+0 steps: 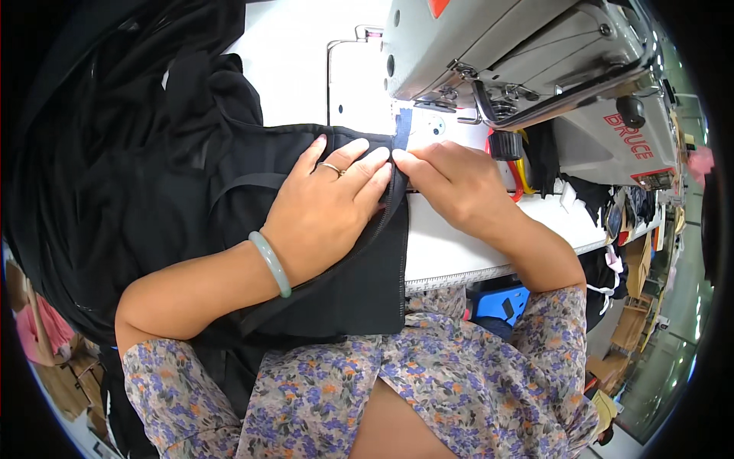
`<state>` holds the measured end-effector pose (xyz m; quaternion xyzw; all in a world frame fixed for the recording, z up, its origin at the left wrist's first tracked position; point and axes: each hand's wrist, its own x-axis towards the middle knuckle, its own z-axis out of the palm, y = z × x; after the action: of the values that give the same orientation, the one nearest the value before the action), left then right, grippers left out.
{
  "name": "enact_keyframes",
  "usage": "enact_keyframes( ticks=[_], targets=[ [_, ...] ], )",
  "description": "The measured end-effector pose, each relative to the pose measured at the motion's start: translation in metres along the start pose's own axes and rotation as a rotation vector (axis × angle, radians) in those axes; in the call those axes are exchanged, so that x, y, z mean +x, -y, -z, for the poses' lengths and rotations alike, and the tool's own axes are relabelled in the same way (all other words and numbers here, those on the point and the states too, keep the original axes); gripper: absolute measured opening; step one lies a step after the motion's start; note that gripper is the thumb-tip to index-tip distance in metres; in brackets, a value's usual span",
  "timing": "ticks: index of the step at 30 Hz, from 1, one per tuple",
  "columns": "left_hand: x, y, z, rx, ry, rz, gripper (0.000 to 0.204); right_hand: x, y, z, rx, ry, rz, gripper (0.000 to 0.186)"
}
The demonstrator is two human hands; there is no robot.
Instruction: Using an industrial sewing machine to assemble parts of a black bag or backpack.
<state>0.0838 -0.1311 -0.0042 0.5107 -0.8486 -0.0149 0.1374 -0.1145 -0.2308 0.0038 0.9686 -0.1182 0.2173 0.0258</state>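
Observation:
A black garment [153, 164] spreads over the left side of the table and down toward my lap. A dark zipper [386, 218] runs along its right edge in a curve. My left hand [325, 199] lies flat on the garment, fingers stretched toward the zipper; its thumb is mostly hidden. My right hand [455, 180] is closed, thumb and index finger pinching the garment's edge at the zipper's upper end. Just beyond the fingertips, a short blue strip [404, 126] lies under the presser-foot area of the sewing machine [527, 53].
The white table [451, 245] has a measuring tape along its front edge. A black knob [505, 145] and red and yellow cords [524, 172] are close to my right hand. A bent metal rod [329, 84] stands behind the garment. Below the table is a blue object [498, 304].

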Motion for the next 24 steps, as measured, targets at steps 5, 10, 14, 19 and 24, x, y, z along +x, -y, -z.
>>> enact_keyframes(
  ticks=[5, 10, 14, 19, 24],
  targets=[
    [0.0003, -0.0057, 0.0013, -0.059, -0.095, 0.03, 0.047, -0.0033, 0.0032, 0.0043, 0.05, 0.022, -0.007, 0.03],
    [0.0003, -0.0088, 0.0039, -0.086, -0.086, 0.049, 0.053, -0.0047, 0.0015, 0.0065, 0.106, 0.029, 0.041, 0.031],
    [0.0016, -0.0067, 0.006, -0.056, -0.057, 0.034, 0.052, -0.0046, -0.0017, 0.0059, 0.099, 0.085, -0.026, 0.031],
    [0.0023, -0.007, 0.0067, -0.027, -0.048, 0.036, 0.052, -0.0061, -0.0024, 0.008, 0.058, 0.057, -0.051, 0.031],
    [0.0029, -0.0067, 0.0057, -0.052, -0.044, 0.022, 0.051, -0.0092, -0.0034, 0.0097, 0.037, 0.144, -0.019, 0.032]
  ],
)
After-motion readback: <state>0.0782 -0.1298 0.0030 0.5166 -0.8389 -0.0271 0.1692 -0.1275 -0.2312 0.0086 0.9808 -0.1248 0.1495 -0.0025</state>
